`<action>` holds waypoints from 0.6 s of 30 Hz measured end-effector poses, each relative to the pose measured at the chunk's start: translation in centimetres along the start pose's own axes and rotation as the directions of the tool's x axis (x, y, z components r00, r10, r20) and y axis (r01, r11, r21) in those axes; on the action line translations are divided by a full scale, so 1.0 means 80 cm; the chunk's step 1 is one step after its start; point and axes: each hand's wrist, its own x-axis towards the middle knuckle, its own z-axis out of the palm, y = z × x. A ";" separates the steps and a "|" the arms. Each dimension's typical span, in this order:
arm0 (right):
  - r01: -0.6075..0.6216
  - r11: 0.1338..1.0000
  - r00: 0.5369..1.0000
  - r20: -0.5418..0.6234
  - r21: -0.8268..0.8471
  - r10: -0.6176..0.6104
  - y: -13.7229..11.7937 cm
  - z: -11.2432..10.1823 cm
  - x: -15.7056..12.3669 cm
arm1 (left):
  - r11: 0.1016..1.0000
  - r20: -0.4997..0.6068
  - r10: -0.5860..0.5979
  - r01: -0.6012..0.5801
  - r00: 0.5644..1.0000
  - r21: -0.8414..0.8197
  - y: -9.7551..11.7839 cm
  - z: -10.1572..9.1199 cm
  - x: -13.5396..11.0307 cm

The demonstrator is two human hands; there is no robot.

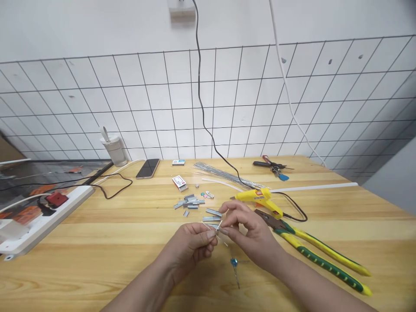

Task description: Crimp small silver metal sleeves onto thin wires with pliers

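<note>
Thin silvery wire pieces [219, 225] cross between my fingertips over the middle of the table. My left hand [195, 240] pinches them between thumb and forefinger. From the right, my right hand [250, 232] pinches the same wires, its other fingers curled above. How the pieces join is too small to tell. Just below my hands lies a small piece with a blue centre and twisted wire legs [234, 262]. Beyond my fingertips are loose staple strips [212, 219], partly covered by my hands, and a pile of more strips [190, 202].
Right of my hands lie a yellow glue gun [264, 197] and green-yellow pliers [312, 249]. Behind are a wire bundle [224, 173], a glue stick [315, 187], a small box [180, 183], tiny charms [208, 195] and a phone [147, 168]. A power strip [78, 197] sits left.
</note>
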 end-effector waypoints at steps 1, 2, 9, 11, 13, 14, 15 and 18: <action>0.061 0.997 0.998 0.019 -0.042 -0.061 -0.001 -0.003 0.000 | 1.000 0.011 -0.003 0.003 1.000 0.000 0.000 0.000 -0.001; 0.120 0.990 0.992 0.043 -0.069 -0.117 -0.003 -0.006 0.001 | 1.000 0.018 -0.008 0.008 1.000 0.001 0.001 0.000 -0.001; 0.150 0.989 0.970 0.197 -0.007 -0.146 -0.010 -0.016 0.004 | 0.992 0.133 -0.122 0.122 0.984 0.004 -0.002 -0.005 0.000; 0.064 0.998 0.980 0.190 0.011 -0.065 -0.007 -0.015 0.003 | 0.994 0.171 -0.110 0.108 0.979 0.021 -0.004 -0.008 0.001; -0.016 0.999 0.983 0.185 0.030 0.011 -0.003 -0.013 0.003 | 0.995 0.195 -0.096 0.090 0.976 0.039 -0.005 -0.010 0.001; -0.049 0.998 0.981 0.187 0.038 0.041 -0.002 -0.013 0.003 | 0.995 0.198 -0.092 0.085 0.976 0.044 -0.005 -0.011 0.001; -0.072 0.996 0.980 0.191 0.044 0.063 -0.001 -0.013 0.003 | 0.995 0.195 -0.093 0.086 0.976 0.044 -0.006 -0.011 0.001; -0.104 0.993 0.975 0.203 0.055 0.091 0.000 -0.014 0.004 | 0.994 0.168 -0.108 0.103 0.980 0.034 -0.006 -0.012 0.002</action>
